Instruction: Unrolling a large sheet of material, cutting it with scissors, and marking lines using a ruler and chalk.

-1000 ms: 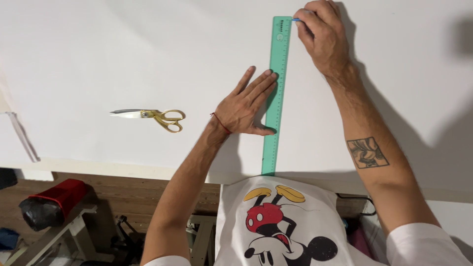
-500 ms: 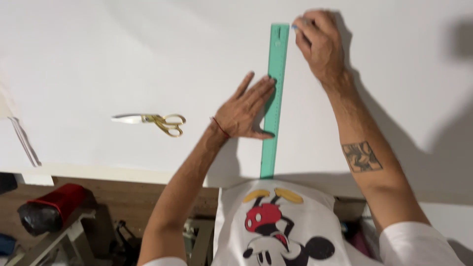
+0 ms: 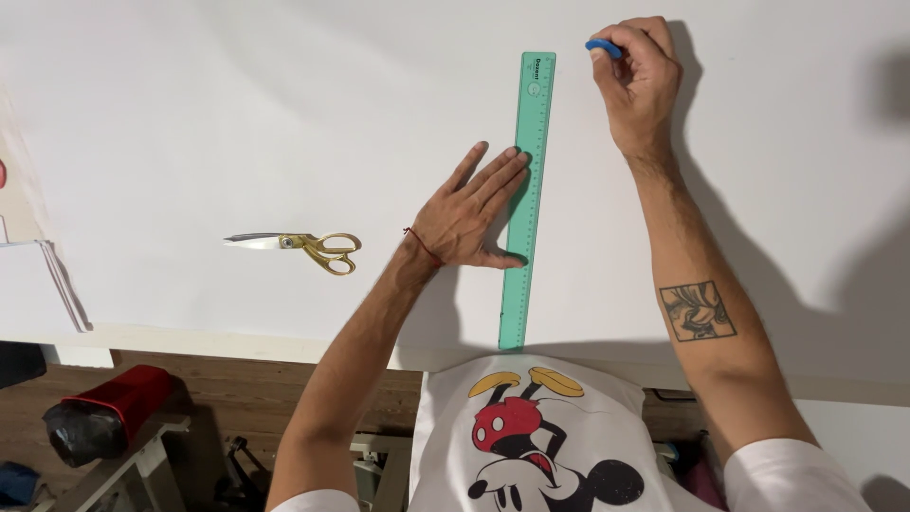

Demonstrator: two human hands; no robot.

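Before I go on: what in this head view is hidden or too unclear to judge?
- Blue object in the right hand: fingers cover most of it, so its kind is unclear.
- Any line drawn along the green ruler: too faint on the white sheet to see.
- Ruler's near end: meets the table edge and shirt.
- Paper stack: cut by the left edge.
- Left hand hides the sheet beneath it.
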